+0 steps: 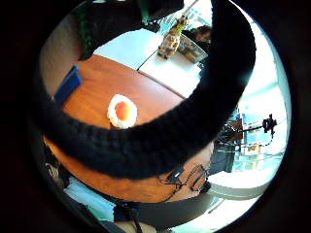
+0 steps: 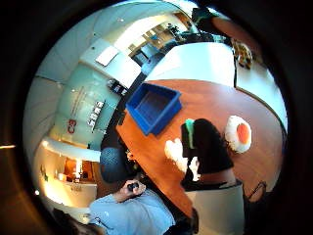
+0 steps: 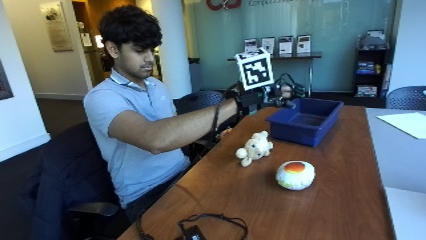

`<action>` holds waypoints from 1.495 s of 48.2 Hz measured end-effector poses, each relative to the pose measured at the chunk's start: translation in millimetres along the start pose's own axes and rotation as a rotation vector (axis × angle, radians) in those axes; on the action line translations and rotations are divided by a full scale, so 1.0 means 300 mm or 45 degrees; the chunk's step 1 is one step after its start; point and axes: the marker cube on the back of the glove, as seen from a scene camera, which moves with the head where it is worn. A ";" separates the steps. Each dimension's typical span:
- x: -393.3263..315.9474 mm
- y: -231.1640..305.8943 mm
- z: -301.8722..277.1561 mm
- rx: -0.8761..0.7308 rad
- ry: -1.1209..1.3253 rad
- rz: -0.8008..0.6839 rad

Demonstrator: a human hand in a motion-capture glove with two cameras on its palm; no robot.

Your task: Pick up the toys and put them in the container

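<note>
In the outside view my gloved right hand (image 3: 266, 97) is raised above the wooden table (image 3: 319, 210), just beside the near end of the blue container (image 3: 299, 132). Whether it holds anything I cannot see. A cream plush animal (image 3: 255, 148) lies on the table in front of the container. A white ball with an orange spot (image 3: 295, 175) sits a little nearer the camera. Both palm views look down on the ball (image 1: 122, 111) (image 2: 238, 133) and the container (image 1: 68, 85) (image 2: 142, 120), whose inside looks bare. The black glove (image 2: 205, 147) partly hides the plush (image 2: 175, 149).
A black cable (image 3: 200, 225) lies coiled at the table's near end. A white table (image 3: 399, 155) adjoins the far side, with a giraffe toy (image 1: 171, 39) and a sheet of paper (image 3: 406, 122) on it. Office chairs stand behind the container.
</note>
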 end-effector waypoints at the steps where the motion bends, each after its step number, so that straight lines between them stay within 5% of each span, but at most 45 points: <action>1: 0.005 -0.005 0.026 -0.032 0.017 0.022; 22: 0.197 -0.039 0.652 -0.596 -0.051 0.298; 28: 0.182 -0.108 0.605 -0.252 -0.108 0.171; 39: -0.181 -0.343 0.379 -0.123 -0.280 -0.049; 56: -0.796 -0.598 0.229 -0.132 -0.342 -0.343; 72: -0.827 -0.443 0.308 -0.465 -0.102 -0.457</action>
